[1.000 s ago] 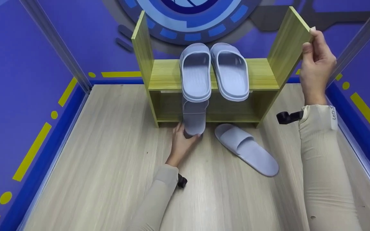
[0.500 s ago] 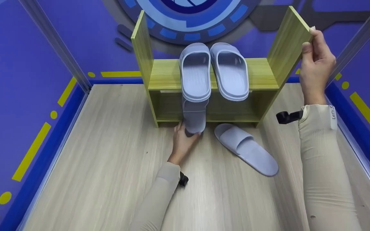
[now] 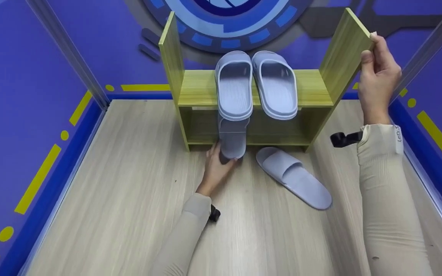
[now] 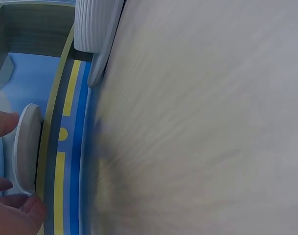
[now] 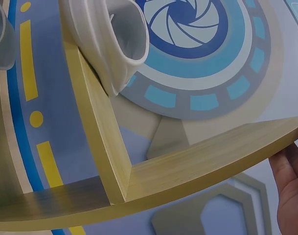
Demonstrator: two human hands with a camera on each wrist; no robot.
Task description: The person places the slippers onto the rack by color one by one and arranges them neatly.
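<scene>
In the head view my left hand (image 3: pixel 216 166) holds the heel of a grey slipper (image 3: pixel 233 145), fingers at its left side and thumb at its heel end. This slipper's front lies inside the lower level of a wooden shoe rack (image 3: pixel 198 89), partly hidden under the upper shelf; its heel sticks out. My right hand (image 3: pixel 380 76) grips the front edge of the rack's right side panel (image 3: pixel 345 53). In the right wrist view, fingers (image 5: pixel 286 174) touch that panel's edge. A second grey slipper (image 3: pixel 296 178) lies slantwise on the floor, before the rack's right half.
Two pale clogs, a left one (image 3: pixel 235 86) and a right one (image 3: pixel 275 86), stand side by side on the upper shelf, heels overhanging its front edge. Blue patterned walls (image 3: pixel 44 76) enclose the wood-look floor (image 3: pixel 129 172) at the back and sides.
The held slipper has slid slightly further into the rack's lower level, my left hand moving with it. My right hand stays on the side panel, and the other slipper lies where it was.
</scene>
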